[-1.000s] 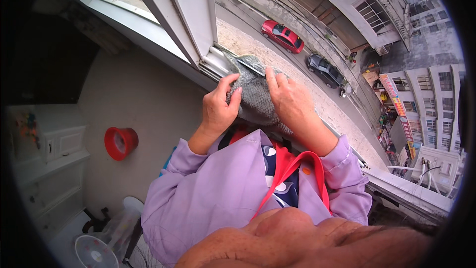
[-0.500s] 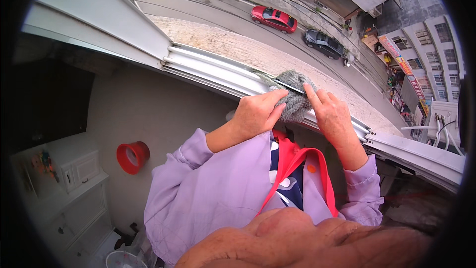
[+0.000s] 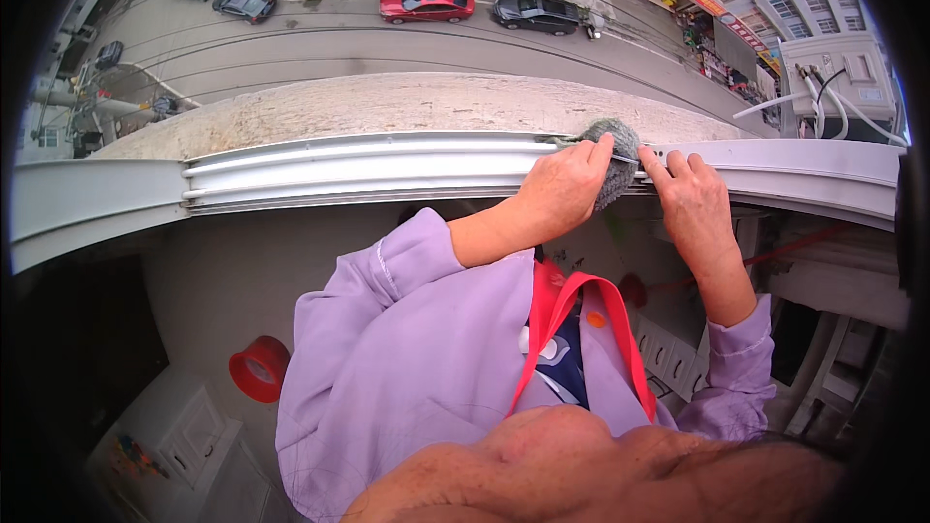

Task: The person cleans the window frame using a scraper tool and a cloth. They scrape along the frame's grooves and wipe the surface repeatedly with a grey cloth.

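Note:
A grey fuzzy cloth [image 3: 621, 179] is bunched over the white window track [image 3: 368, 165], toward its right end. My left hand [image 3: 562, 189] is closed on the cloth's left side, thumb and fingers pinching it. Across the cloth lies a thin dark rod [image 3: 625, 160], partly hidden by the fingers. At the rod's right end is my right hand [image 3: 696, 199], its index finger bent down and the thumb out of sight. The fingers seem to grip the rod there, close against the cloth.
Beyond the track runs a rough pale outer ledge [image 3: 387, 102], with a street far below and a red car [image 3: 426, 4] on it. White pipes [image 3: 819, 102] stand at the outer right. Indoors, a red bucket [image 3: 260, 369] and white cabinet [image 3: 199, 436] are at lower left.
Both hands, with the cloth and rod, have shifted right along the track. The view has turned, so the track now lies nearly level across the picture.

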Demonstrator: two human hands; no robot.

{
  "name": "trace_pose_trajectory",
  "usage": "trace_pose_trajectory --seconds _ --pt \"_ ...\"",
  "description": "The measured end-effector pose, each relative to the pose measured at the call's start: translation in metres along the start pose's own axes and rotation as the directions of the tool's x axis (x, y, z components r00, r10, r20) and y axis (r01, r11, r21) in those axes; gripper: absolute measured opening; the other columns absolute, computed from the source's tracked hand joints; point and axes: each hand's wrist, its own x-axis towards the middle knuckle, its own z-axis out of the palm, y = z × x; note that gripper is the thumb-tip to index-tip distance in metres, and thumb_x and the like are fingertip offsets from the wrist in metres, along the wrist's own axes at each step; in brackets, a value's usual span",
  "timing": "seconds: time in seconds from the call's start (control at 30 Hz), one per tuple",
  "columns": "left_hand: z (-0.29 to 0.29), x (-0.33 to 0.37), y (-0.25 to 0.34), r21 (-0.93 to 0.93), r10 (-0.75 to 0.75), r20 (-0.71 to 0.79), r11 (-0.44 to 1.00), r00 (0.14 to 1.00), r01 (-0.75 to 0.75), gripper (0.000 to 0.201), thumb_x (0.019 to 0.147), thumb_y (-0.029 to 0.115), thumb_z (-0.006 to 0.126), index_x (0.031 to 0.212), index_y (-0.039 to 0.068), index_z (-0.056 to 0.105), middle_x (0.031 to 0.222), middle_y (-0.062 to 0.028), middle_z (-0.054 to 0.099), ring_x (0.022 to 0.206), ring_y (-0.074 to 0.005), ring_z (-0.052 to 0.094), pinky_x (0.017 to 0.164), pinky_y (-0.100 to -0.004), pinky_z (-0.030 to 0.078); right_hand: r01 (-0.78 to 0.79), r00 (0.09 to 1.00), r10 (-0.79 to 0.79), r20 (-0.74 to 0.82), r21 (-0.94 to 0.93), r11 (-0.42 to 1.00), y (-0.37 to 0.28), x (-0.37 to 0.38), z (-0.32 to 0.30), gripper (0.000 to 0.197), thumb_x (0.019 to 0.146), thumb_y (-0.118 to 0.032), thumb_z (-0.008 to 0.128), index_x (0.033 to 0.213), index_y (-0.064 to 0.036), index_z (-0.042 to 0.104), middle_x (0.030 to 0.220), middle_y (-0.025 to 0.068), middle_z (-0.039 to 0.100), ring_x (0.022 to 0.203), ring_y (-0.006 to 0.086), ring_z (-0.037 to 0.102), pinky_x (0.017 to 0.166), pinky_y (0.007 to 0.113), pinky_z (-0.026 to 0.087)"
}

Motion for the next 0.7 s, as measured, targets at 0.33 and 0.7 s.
trace_pose_trajectory --seconds 0.33,0.7 --pt "0.072 0.031 0.019 -0.283 0.105 -0.053 0.952 0.993 -0.116 0.049 0.079 0.001 0.059 0.126 0.000 0.046 0.098 -0.0204 0.055 0.088 -0.0395 0.059 0.073 -0.0435 0.051 -0.222 0.969 0.248 0.014 -0.402 0.888 -0.014 -0.014 0.006 0.011 0.073 -0.013 0.065 0.083 -0.0079 0.064 0.072 0.0036 0.056 0.070 0.0199 0.055 0.059 0.035 0.042" --pt "0.034 0.025 0.061 -0.645 0.235 -0.126 0.719 0.964 -0.260 0.050 0.080 -0.005 0.057 0.128 -0.001 0.044 0.110 -0.0251 0.060 0.097 -0.0431 0.060 0.081 -0.0455 0.051 -0.252 0.967 0.245 -0.065 -0.344 0.904 -0.017 -0.047 -0.057 0.028 0.073 -0.013 0.063 0.100 -0.0091 0.070 0.074 0.0028 0.053 0.071 0.0194 0.054 0.059 0.032 0.041"
